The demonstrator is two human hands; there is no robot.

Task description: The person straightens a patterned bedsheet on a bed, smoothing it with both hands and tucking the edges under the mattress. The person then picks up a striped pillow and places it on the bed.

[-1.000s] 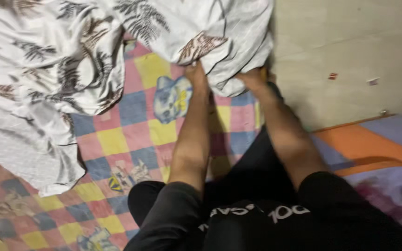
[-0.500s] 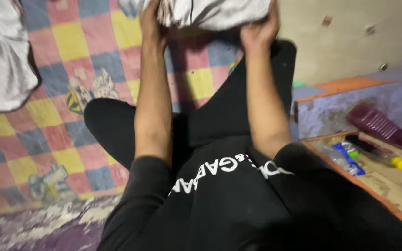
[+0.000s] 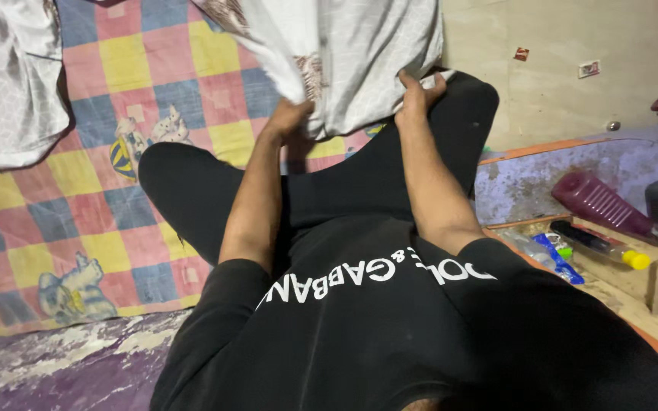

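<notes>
**White patterned cloth gripped in both hands above the lap**

A shallow wooden tray [image 3: 653, 293] is seen well to the right of the right hand, lower in the view. Inside it lie a dark tube with a yellow cap [image 3: 599, 243], a blue object [image 3: 557, 259] just beside it, and some clear wrapping that is too blurred to tell apart. A maroon ribbed bottle [image 3: 599, 204] is laid tilted just beyond the tray's far edge.

The white patterned cloth [image 3: 359, 53] is held up in front of the body by 2 hands. The left hand [image 3: 289, 118] is closed on a bunched fold at the cloth's lower edge, and the right hand [image 3: 419, 95] is closed on the edge next to it, so that the cloth hangs between and above both. The black-clad legs [image 3: 329, 190] are stretched beneath the hands on a checked blanket [image 3: 123, 68], and a second pale sheet [image 3: 9, 84] is spread well to the left of the left hand.

Compared with 0.5 s earlier, the hands have been brought lower and closer to the body, and more of the cloth is shown above them. The grip of both hands on the cloth is unchanged.
</notes>
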